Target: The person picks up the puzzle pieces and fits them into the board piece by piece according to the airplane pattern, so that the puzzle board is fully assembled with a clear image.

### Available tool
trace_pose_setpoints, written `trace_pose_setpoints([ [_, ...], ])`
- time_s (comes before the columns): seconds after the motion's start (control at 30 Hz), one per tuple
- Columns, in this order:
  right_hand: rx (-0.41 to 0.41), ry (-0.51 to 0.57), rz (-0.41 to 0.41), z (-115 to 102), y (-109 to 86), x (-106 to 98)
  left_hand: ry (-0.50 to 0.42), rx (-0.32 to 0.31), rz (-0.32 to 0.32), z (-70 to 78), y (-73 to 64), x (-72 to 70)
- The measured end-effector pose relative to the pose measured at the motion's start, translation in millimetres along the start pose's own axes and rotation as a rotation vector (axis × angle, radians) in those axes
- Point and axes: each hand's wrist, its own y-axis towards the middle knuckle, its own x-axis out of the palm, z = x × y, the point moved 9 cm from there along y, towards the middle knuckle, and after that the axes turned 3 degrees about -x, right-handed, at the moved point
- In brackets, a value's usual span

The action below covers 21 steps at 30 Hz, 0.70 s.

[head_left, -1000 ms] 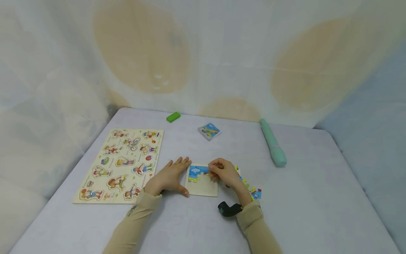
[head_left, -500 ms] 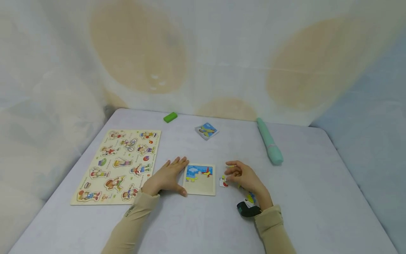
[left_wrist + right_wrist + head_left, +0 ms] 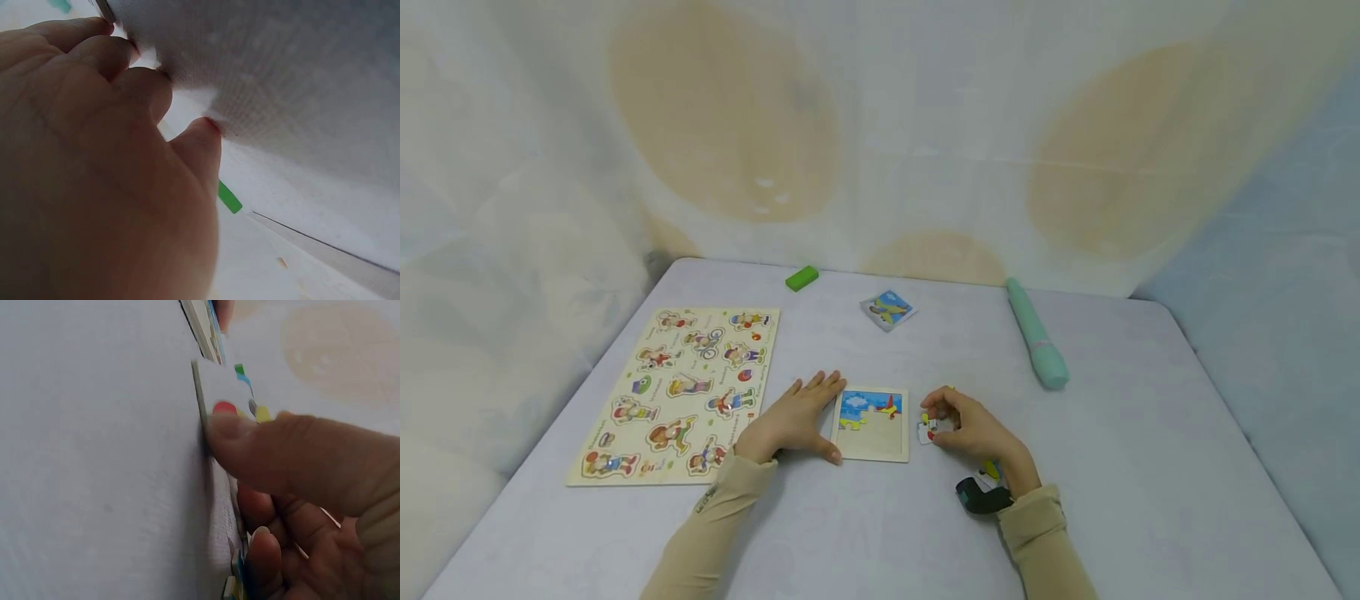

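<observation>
A small square jigsaw tray (image 3: pixel 880 447) lies mid-table, its upper part filled with blue sky, yellow and red pieces; bare wood shows below. My left hand (image 3: pixel 792 423) rests with spread fingers along the tray's left edge; the left wrist view shows the fingertips pressed down. Just right of the tray, my right hand (image 3: pixel 979 432) pinches a white puzzle piece (image 3: pixel 215 384) with a red spot. The thumb lies on its face, and the other fingers are curled behind. More puzzle pieces (image 3: pixel 990 472) lie partly hidden under the right hand and wrist.
A large wooden board (image 3: pixel 673 400) with sports figures lies left of the left hand. Farther back are a green block (image 3: pixel 802 278), a small airplane picture card (image 3: pixel 888 309) and a mint-green club-shaped object (image 3: pixel 1039 337). A black wrist camera (image 3: pixel 983 497) sits at the right cuff.
My right hand left a red-and-yellow piece in the tray's upper right, moved right, and now pinches the white piece beside the tray. The left hand stays at the tray's edge.
</observation>
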Motion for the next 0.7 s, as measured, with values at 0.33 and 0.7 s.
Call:
trace_pose_setpoints([
  [0.33,0.133,0.232,0.221,16,1.4,-12,-0.005,0.002,-0.002,0.4,-1.7,-0.4],
  [0.7,0.237,0.243,0.236,-8,17.9,12,-0.002,0.009,0.005,1.9,-0.4,-1.1],
])
